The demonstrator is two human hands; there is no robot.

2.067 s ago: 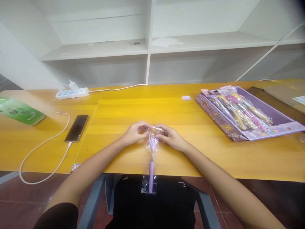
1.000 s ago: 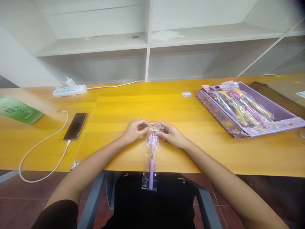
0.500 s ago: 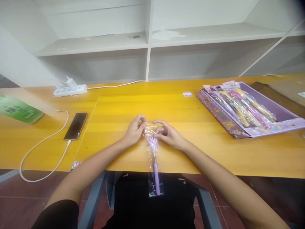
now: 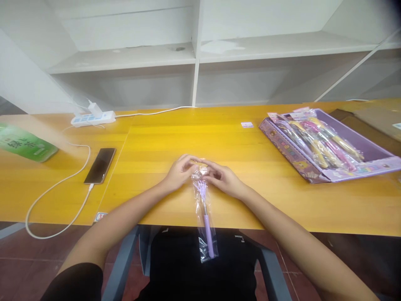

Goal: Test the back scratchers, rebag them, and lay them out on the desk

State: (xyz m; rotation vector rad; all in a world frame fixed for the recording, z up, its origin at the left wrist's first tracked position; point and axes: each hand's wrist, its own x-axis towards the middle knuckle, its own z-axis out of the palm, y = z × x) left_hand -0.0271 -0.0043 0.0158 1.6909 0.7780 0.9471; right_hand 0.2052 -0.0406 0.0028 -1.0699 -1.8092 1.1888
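A purple back scratcher [image 4: 206, 225] with a hand-shaped head and metal neck lies inside a clear plastic bag [image 4: 198, 209]. Its handle end hangs past the table's front edge, above my lap. At the far end of the bag, my left hand [image 4: 181, 172] pinches the plastic from the left. My right hand [image 4: 223, 179] grips the same end from the right, fingers curled and the thumb close to the scratcher's head. The fingertips of both hands nearly meet over the bag's top.
On the right, a purple display box [image 4: 326, 173] holds several bagged back scratchers [image 4: 328, 140]. A small label [image 4: 247, 124] lies near the back. Leftward are a phone [image 4: 100, 166] on a white cable, a power strip [image 4: 93, 118] and a green bottle [image 4: 26, 143]. White shelves [image 4: 195, 79] rise behind the table.
Both hands' fingers have come together over the top of the bag. The handle end of the scratcher has swung slightly to the right.
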